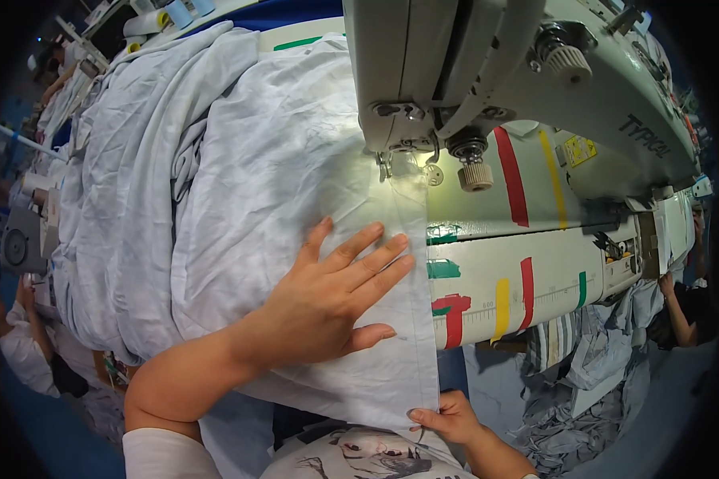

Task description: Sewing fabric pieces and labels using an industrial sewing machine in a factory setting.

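Observation:
A white cloth [280, 160] lies over the bed of a sewing machine [447, 72], its straight edge running toward me from under the presser foot [385, 164]. My left hand [335, 291] rests flat on the cloth, fingers spread, just left of that edge. At the near corner, my right hand [451, 419] pinches the cloth's edge between thumb and fingers. The lit needle area sits beyond my left fingertips. More of the cloth is gathered in thick folds to the left.
Red, yellow and green tape strips [527, 291] mark the machine table [551, 295] on the right. Below it lies a heap of grey and white fabric pieces [575, 423]. Thread cones [180, 14] stand at the far left. Other people [687, 311] work at both sides.

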### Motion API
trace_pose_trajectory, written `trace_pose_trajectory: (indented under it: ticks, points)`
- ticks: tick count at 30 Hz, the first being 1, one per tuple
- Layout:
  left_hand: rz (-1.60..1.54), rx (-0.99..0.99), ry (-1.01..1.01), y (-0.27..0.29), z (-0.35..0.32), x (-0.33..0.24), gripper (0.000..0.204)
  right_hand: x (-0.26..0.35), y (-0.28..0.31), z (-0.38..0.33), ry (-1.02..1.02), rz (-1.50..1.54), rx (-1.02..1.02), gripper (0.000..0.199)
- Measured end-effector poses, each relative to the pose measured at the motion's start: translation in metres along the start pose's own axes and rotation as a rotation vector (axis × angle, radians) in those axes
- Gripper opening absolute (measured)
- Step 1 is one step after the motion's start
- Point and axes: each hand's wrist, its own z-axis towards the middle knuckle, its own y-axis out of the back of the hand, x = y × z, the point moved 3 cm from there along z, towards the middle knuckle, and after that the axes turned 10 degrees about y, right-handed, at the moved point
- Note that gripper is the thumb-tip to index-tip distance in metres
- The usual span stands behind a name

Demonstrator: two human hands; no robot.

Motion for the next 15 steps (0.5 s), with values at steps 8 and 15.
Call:
trace_pose_trajectory:
  ticks: [8,15]
  points:
    - [0.053,-0.013,0.010,0.003,0.006,0.012,0.074,0.014,-0.005,0.021,0.028,0.031,0.029,0.013]
    - [0.085,-0.047,-0.067,0.013,0.015,0.032,0.068,0.020,-0.013,0.032,0.050,0.007,0.076,0.012]
